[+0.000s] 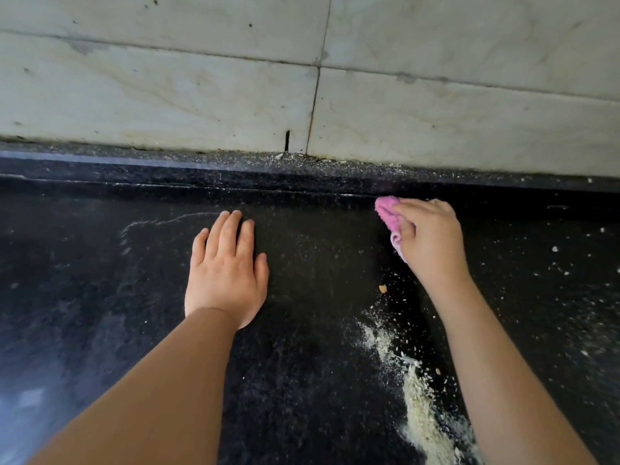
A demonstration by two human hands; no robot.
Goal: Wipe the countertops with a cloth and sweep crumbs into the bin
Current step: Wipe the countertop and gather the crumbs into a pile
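Black speckled countertop (302, 380) filling the lower part of the head view, bounded at the far edge by a raised black ledge (201, 169) under a wall of pale marble tiles (167, 95).

Left hand (226, 273) laid flat on the countertop, palm down, fingers straight and close together, pointing toward the ledge, holding nothing. Thumb out toward the right.

Right hand (431, 239) to the right of the left hand, well apart from it, close to the foot of the ledge. Fingers curled round a bunched pink cloth (387, 213), clamped on it, with the cloth showing at the fingertips and under the thumb side. Cloth pressed onto the countertop, just beside the step of the ledge.

Pale crumbs (419, 407) gathered in a long streak on the countertop, nearer than the right hand, running along the inside of the right forearm down to the bottom edge. One larger tan crumb (382, 288) apart from the streak, between it and the cloth. Scattered white specks to the right of the right hand, and finer specks along the top of the ledge by the wall. Faint streak marks on the countertop to the left of the left hand.
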